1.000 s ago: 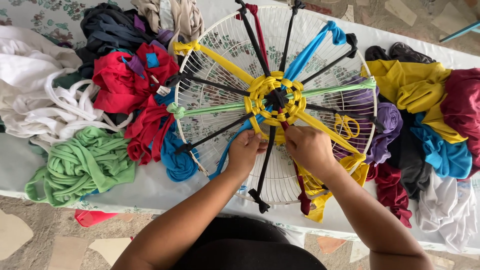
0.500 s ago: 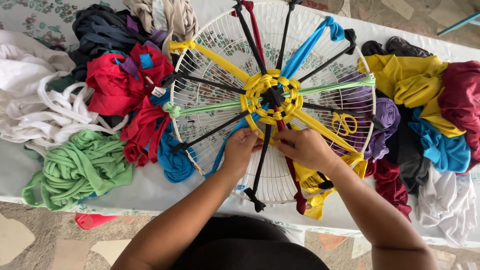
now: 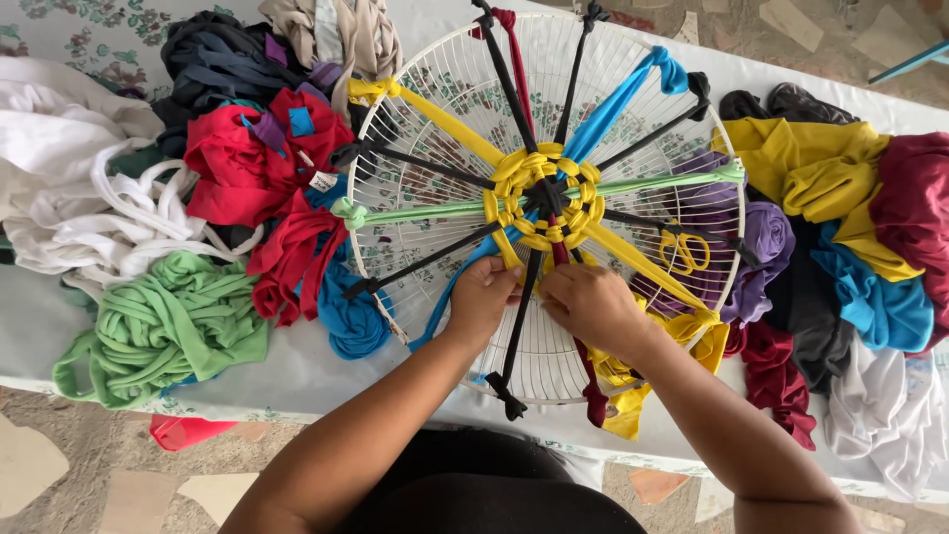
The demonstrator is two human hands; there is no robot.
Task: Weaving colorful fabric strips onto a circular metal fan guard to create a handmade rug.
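A round white wire fan guard [image 3: 435, 89] lies flat on the table, with fabric strips in black, yellow, blue, green and dark red tied across it like spokes. A woven ring of yellow strip [image 3: 539, 200] sits at its centre. My left hand [image 3: 481, 295] pinches the yellow strip just below the ring, beside a black spoke [image 3: 516, 331]. My right hand [image 3: 593, 305] is closed on the same yellow strip close by, over the lower part of the guard. Yellow-handled scissors [image 3: 684, 251] rest on the guard to the right of my hands.
Piles of cut fabric flank the guard: white [image 3: 69, 188], green [image 3: 168, 321], red [image 3: 252, 168] and dark [image 3: 217, 59] strips on the left; yellow [image 3: 811, 168], purple [image 3: 761, 242], blue [image 3: 875, 302] and maroon [image 3: 914, 198] cloth on the right. The table's near edge [image 3: 297, 391] meets a stone floor.
Both hands have moved up and closer together toward the yellow centre ring, working the yellow strip between the spokes. The guard and fabric piles have not shifted.
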